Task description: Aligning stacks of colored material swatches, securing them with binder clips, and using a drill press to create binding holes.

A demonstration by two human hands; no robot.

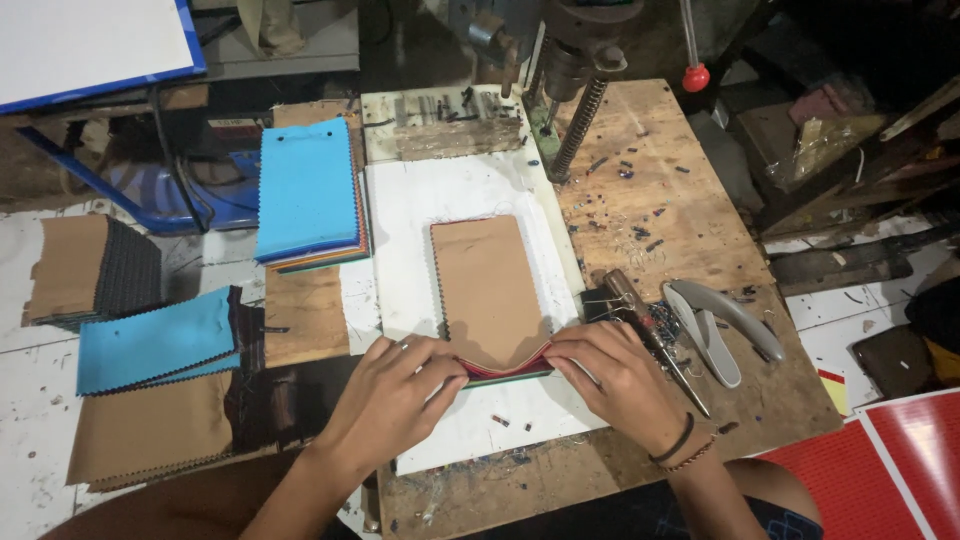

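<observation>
1. The near end of the stack of cloth pieces (490,300) is hidden under both hands, so its bottom edge cannot be seen.
2. The cloth layers under the brown card cover are seen only as a thin red and green strip between the hands.
3. The top of the drill press (570,60) is cut off by the picture's edge, and its tip is too dark to make out.
4. The small dark bits scattered on the wooden table (690,200) are too little to be told apart; they may be screws or clips.
5. The stack is laid on a white board (410,200), right in front of the person, with its long side pointing away.
6. The left hand (395,385) is curled shut on the stack's near left corner, with the thumb on top.
7. The right hand (610,370) is pressed on the near right corner, with the fingers bent over the edge and closed on it.
8. A screwdriver (650,335) is seen just beside the right hand, and a grey stapler (720,325) is near it.
9. A blue cloth pile (308,190) is set to the left of the board, well apart from the hands.
</observation>
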